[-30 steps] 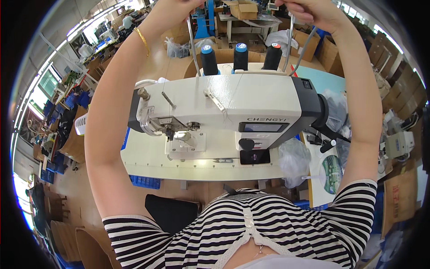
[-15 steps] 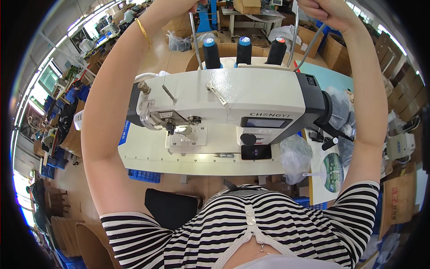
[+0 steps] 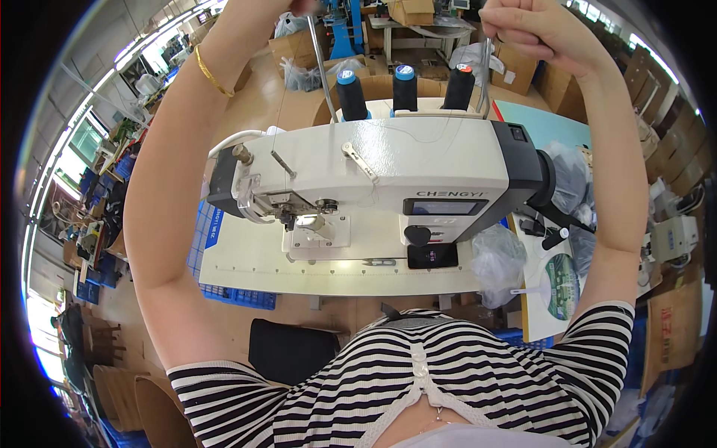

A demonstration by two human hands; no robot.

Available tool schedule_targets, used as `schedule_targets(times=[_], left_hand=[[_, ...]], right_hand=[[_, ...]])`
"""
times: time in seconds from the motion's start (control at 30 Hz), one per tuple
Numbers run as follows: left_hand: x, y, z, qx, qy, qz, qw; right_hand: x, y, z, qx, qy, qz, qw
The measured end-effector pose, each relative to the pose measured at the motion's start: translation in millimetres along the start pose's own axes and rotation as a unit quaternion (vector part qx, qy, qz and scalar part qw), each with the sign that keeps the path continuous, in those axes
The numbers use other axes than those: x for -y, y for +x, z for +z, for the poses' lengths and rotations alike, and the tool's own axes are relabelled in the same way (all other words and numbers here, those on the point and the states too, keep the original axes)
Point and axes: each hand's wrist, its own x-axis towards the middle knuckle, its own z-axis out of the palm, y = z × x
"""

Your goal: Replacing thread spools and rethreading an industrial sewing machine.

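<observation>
Both my arms reach up over a white sewing machine (image 3: pixel 426 145). At the top edge my left hand (image 3: pixel 302 6) is only partly in view, near the left metal rod (image 3: pixel 320 63) of the thread stand; its fingers are cut off and blurred. My right hand (image 3: pixel 534 30) is closed, fingers curled and pinched, beside the upper end of the right metal rod (image 3: pixel 485 71). What it holds, if anything, is too small to make out. Below the hands stand three black thread cones (image 3: pixel 405 91). A fine loose thread (image 3: pixel 441 138) runs over the machine's top.
On the white machine table (image 3: pixel 239 261) lie a dark phone (image 3: pixel 433 256) and a small metal thread snipper (image 3: pixel 379 262). To the right are a clear plastic bag (image 3: pixel 497 261) and a green oval package (image 3: pixel 562 287). A black seat (image 3: pixel 291 351) stands below the table. Cardboard boxes (image 3: pixel 549 78) stand behind.
My left hand has moved left and further out at the top edge. The right hand has shifted left, nearer the right rod, its fingers more tightly curled. The view has shifted slightly.
</observation>
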Motion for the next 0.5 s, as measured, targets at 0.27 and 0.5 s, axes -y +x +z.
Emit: schedule_targets(times=[0.27, 0.5], left_hand=[[9, 5, -14, -0.042, -0.164, -0.089, 0.981], [-23, -11, 5, 0.018, -0.186, -0.076, 0.979]], right_hand=[[-15, -16, -3, 0.057, -0.102, -0.045, 0.992], [-13, -26, 6, 0.046, -0.096, -0.038, 0.994]])
